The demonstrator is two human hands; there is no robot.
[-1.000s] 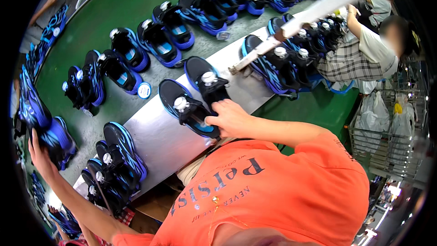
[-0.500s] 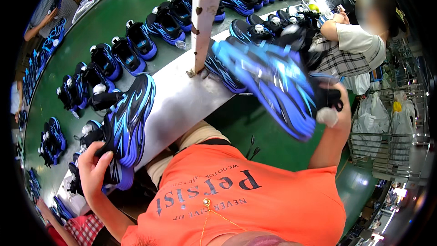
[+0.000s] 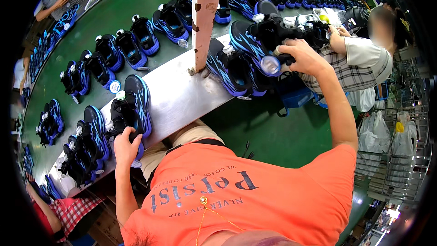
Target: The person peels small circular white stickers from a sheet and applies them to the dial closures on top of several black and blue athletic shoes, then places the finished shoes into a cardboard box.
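Note:
At the left end of the metal bench, my left hand pinches the heel of a black-and-blue sneaker. That sneaker stands sole down, its toe pointing away from me. My right hand grips another black-and-blue sneaker by its heel, right of the post, among other sneakers on the bench. A round clear-and-white disc hangs at this shoe's heel, beside my fingers. Just left of it rests a sneaker with white stuffing at its tongue.
A rust-spotted white post rises from the bench between my hands. Rows of similar sneakers stand on the green surface beyond. More sneakers crowd the bench at left. A co-worker sits close at right.
My right hand has carried its sneaker away from me, from mid-air to among the shoes right of the post. The sneaker at my left hand has gone from tilted to upright.

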